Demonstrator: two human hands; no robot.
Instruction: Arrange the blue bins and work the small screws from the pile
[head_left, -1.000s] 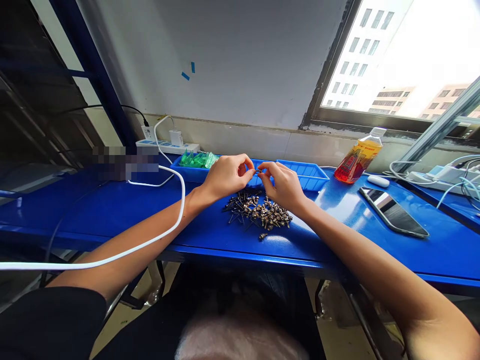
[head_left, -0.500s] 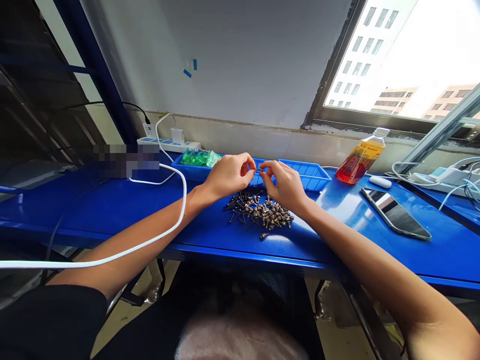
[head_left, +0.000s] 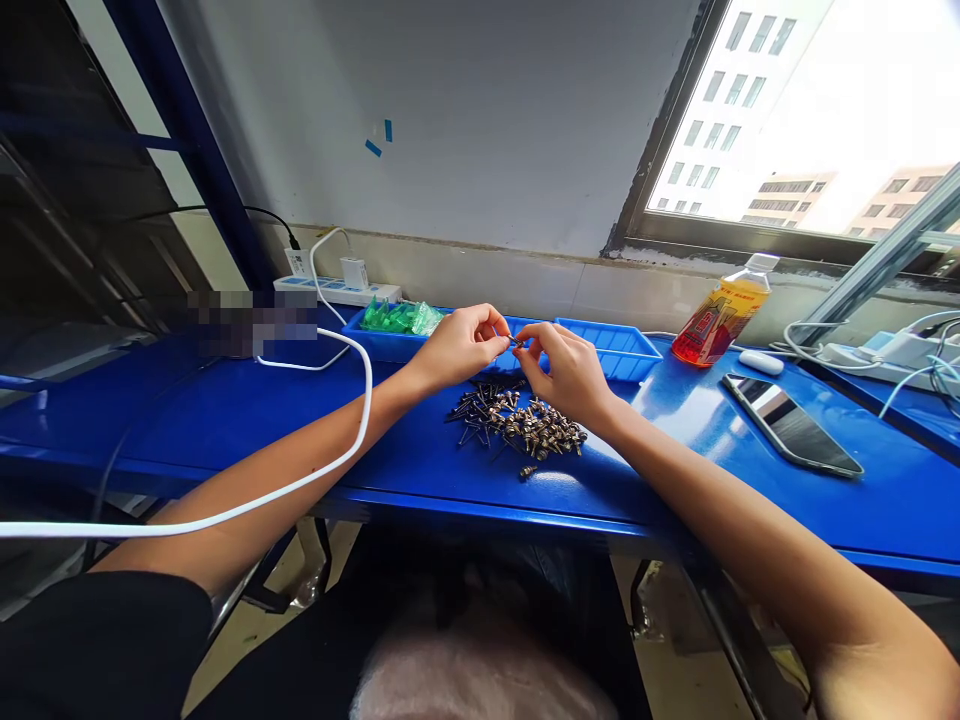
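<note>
Metal part (head_left: 517,343) tiny, indistinct, pinched by left hand (head_left: 459,347) and right hand (head_left: 568,370), above screw pile (head_left: 517,424)

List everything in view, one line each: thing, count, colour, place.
small metal parts: a pile, silvery and dark, on the table in front of the hands
table: one, blue, across the view
tray: one, blue, behind the hands
green bags: a bunch, at the tray's left end
bottle: one, orange drink, white cap, lying tilted at the right rear
phone: one, dark, flat on the table at the right
power strip: one, white, rear left
white cable: one, over the left forearm
left hand: pinching a small part
right hand: pinching the same part
</note>
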